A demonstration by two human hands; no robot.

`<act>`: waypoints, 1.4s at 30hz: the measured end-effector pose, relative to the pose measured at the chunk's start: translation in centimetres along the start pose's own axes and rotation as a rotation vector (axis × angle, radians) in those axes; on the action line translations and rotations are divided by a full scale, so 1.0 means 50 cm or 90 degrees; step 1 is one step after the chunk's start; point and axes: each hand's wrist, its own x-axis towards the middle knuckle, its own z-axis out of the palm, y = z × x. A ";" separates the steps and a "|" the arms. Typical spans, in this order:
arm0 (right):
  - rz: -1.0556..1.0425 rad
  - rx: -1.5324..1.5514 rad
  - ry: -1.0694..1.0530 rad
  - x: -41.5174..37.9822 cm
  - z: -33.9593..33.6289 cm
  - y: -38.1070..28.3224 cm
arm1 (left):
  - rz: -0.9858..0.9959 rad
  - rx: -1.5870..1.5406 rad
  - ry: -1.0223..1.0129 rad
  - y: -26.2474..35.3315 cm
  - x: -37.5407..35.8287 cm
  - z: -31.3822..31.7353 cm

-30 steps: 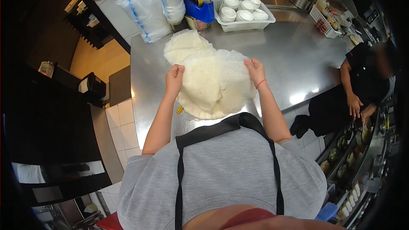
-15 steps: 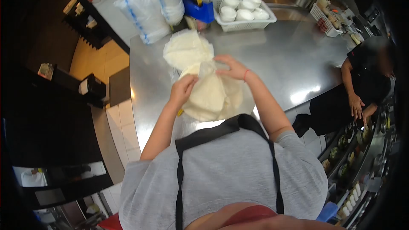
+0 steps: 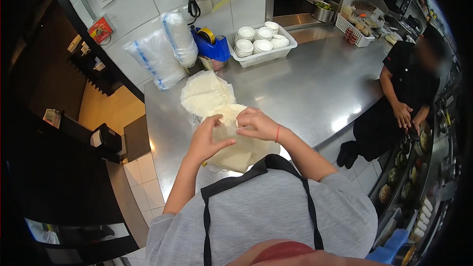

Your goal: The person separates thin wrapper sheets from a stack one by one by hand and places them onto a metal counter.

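Pale, thin round dough sheets [image 3: 236,157] lie in a loose pile on the steel counter, close to my apron. My left hand [image 3: 207,140] is over the pile's left side, thumb and fingers spread apart, with nothing held between them. At the pile's far right edge, my right hand [image 3: 258,124] has its fingers curled in, pinching what looks like the raised edge of a dough sheet. Just beyond, toward the wall, a second stack of dough sheets [image 3: 207,91] lies flat, partly touching the first pile.
By the wall stand bagged plastic packs [image 3: 155,61], a blue tape dispenser [image 3: 213,47] and a white basket [image 3: 266,58] of white bowls. A co-worker in black [image 3: 409,79] is to the right, beside a counter of food containers. The steel counter [image 3: 295,88] extends right.
My left hand has gone from a pinch at the sheet to spread fingers. My right hand's fingers have curled inward. The view has tilted up, showing more wall.
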 end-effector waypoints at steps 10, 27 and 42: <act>0.126 -0.227 -0.232 -0.041 -0.024 -0.063 | 0.176 -0.070 -0.027 0.002 -0.032 0.072; -0.138 -0.303 0.107 -0.005 -0.077 -0.038 | 0.004 -0.076 0.213 -0.023 -0.017 0.013; 0.235 0.044 0.253 -0.014 -0.115 0.062 | -0.048 -0.070 0.423 -0.092 0.010 -0.033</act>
